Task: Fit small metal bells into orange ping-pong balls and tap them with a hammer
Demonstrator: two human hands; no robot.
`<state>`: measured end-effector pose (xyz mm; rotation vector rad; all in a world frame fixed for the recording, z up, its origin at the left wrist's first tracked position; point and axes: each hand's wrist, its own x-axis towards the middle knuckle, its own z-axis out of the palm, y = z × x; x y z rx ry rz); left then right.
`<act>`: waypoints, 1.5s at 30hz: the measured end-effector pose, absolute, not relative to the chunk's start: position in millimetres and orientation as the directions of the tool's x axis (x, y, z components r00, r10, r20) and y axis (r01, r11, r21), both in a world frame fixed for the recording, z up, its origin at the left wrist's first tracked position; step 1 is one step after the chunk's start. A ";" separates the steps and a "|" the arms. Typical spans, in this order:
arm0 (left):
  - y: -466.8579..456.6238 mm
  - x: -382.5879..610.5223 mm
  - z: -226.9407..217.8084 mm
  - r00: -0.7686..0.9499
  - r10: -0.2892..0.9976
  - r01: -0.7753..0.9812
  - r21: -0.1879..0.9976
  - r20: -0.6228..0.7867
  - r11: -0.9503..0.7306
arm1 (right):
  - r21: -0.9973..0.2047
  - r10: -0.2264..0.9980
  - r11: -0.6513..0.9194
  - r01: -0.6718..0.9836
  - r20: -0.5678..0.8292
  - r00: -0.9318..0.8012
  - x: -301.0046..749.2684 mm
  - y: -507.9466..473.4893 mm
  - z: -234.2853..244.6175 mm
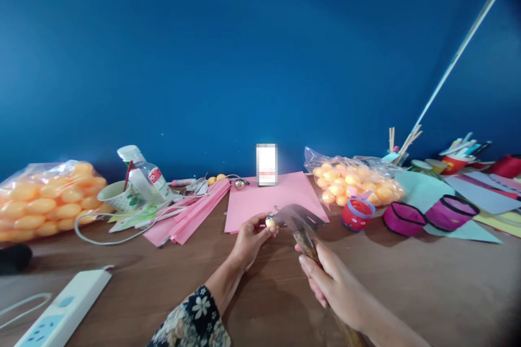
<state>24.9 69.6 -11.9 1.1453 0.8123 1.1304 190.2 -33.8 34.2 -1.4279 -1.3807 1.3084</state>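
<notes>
Your left hand [247,241] pinches a small shiny ball [271,220] between thumb and fingers, near the front edge of a pink sheet [244,206]. Your right hand [329,275] is closed around the wooden handle of a claw hammer [307,244]; its head lies right beside the ball, though you cannot tell here whether they touch. Your left forearm reaches up and inward from a dark floral sleeve [195,317]; the right comes in bare from the lower right, the handle slanting down past your palm.

The desk [260,309] is brown, wood-like and bare close to you. To your left lie pink strips [199,211], a patterned cup [118,195] with a tilted bottle [150,176], a bag of orange balls [49,200] and, nearer, a white power strip [67,309]. To your right sit a second bag of balls [354,181], a small red basket [357,216] and two black-edged magenta bands [402,223]. Behind everything, a blue partition [260,65] spans your view.
</notes>
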 end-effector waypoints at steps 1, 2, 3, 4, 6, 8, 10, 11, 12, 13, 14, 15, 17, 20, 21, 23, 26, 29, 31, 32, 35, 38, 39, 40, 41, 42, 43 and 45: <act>70.0 24.9 -12.7 0.265 0.963 -0.270 0.963 0.052 0.022 | -0.968 0.980 -0.142 0.206 -0.166 -0.105 190.0 -33.6 35.2; 70.5 24.9 -13.8 0.260 0.964 -0.285 0.958 0.052 0.025 | -0.972 0.980 -0.141 0.189 -0.164 -0.111 189.9 -33.4 36.1; 71.0 24.9 -15.0 0.254 0.966 -0.305 0.952 0.052 0.029 | -0.975 0.980 -0.140 0.170 -0.161 -0.117 189.7 -33.3 37.0; 71.5 24.8 -16.3 0.246 0.968 -0.326 0.945 0.053 0.031 | -0.978 0.980 -0.140 0.154 -0.160 -0.122 189.4 -33.2 37.5; 72.3 24.4 -18.3 0.245 0.968 -0.351 0.936 0.057 0.034 | -0.979 0.979 -0.142 0.146 -0.160 -0.124 188.8 -33.3 37.3; 72.5 23.9 -18.9 0.260 0.964 -0.355 0.934 0.056 0.041 | -0.976 0.981 -0.139 0.168 -0.159 -0.114 188.0 -33.7 35.7; 72.3 23.3 -18.2 0.270 0.962 -0.356 0.933 0.052 0.049 | -0.971 0.980 -0.139 0.196 -0.163 -0.113 187.6 -34.2 33.9; 72.2 23.1 -17.6 0.272 0.961 -0.358 0.932 0.049 0.054 | -0.968 0.980 -0.138 0.207 -0.164 -0.116 187.6 -34.4 33.4; 72.0 23.0 -17.0 0.271 0.962 -0.362 0.930 0.047 0.057 | -0.967 0.979 -0.136 0.215 -0.164 -0.121 187.8 -34.5 33.3; 71.9 22.9 -16.4 0.271 0.961 -0.366 0.929 0.045 0.060 | -0.967 0.978 -0.135 0.219 -0.164 -0.125 188.1 -34.5 33.5; 71.8 22.8 -15.9 0.272 0.961 -0.368 0.927 0.042 0.064 | -0.967 0.978 -0.135 0.217 -0.165 -0.127 188.5 -34.4 34.0; 71.7 22.8 -15.5 0.273 0.961 -0.369 0.927 0.038 0.068 | -0.967 0.978 -0.137 0.213 -0.167 -0.128 188.9 -34.3 34.8; 71.6 22.7 -15.0 0.272 0.962 -0.370 0.926 0.034 0.072 | -0.970 0.976 -0.150 0.194 -0.177 -0.130 189.4 -34.1 36.4; 71.2 22.7 -14.4 0.270 0.962 -0.379 0.922 0.029 0.078 | -0.975 0.975 -0.150 0.166 -0.174 -0.141 189.4 -34.0 37.8; 71.0 22.7 -14.3 0.270 0.962 -0.384 0.920 0.029 0.080 | -0.976 0.976 -0.144 0.163 -0.167 -0.142 189.4 -33.9 37.7; 70.7 22.9 -13.9 0.271 0.962 -0.383 0.920 0.029 0.080 | -0.977 0.978 -0.132 0.169 -0.156 -0.139 189.2 -33.9 37.1; 70.5 23.0 -13.7 0.268 0.963 -0.364 0.928 0.026 0.076 | -0.977 0.979 -0.127 0.172 -0.151 -0.138 189.2 -33.6 36.1; 70.5 22.9 -13.7 0.266 0.963 -0.338 0.939 0.036 0.058 | -0.979 0.978 -0.137 0.153 -0.158 -0.137 188.8 -33.3 36.8; 70.5 23.1 -13.5 0.267 0.962 -0.312 0.949 0.049 0.038 | -0.981 0.978 -0.143 0.134 -0.161 -0.135 188.3 -33.4 38.1; 70.6 23.2 -13.2 0.263 0.963 -0.304 0.952 0.057 0.027 | -0.982 0.978 -0.143 0.126 -0.159 -0.136 188.0 -33.6 38.6; 71.0 23.9 -11.9 0.237 0.968 -0.324 0.946 0.084 -0.003 | -0.984 0.981 -0.126 0.126 -0.143 -0.133 187.0 -34.0 38.4; 71.6 24.1 -10.6 0.227 0.971 -0.368 0.930 0.082 0.007 | -0.980 0.984 -0.122 0.155 -0.140 -0.112 186.7 -34.0 35.4; 71.7 24.0 -10.3 0.231 0.970 -0.375 0.927 0.073 0.020 | -0.979 0.984 -0.125 0.161 -0.144 -0.108 186.8 -33.9 34.4; 71.7 23.8 -10.2 0.235 0.970 -0.379 0.925 0.065 0.030 | -0.978 0.983 -0.129 0.164 -0.147 -0.106 187.0 -33.9 33.7; 71.6 23.7 -10.1 0.238 0.969 -0.379 0.925 0.060 0.036 | -0.978 0.983 -0.130 0.166 -0.149 -0.109 187.3 -33.8 33.3; 71.5 23.5 -10.2 0.243 0.968 -0.376 0.926 0.059 0.038 | -0.978 0.982 -0.130 0.166 -0.149 -0.114 187.7 -33.7 33.4; 71.5 23.4 -10.4 0.248 0.967 -0.372 0.928 0.063 0.035 | -0.978 0.982 -0.128 0.168 -0.148 -0.118 188.1 -33.7 33.7; 71.5 23.4 -11.2 0.250 0.965 -0.367 0.930 0.072 0.026 | -0.976 0.981 -0.128 0.174 -0.151 -0.125 188.8 -33.5 34.7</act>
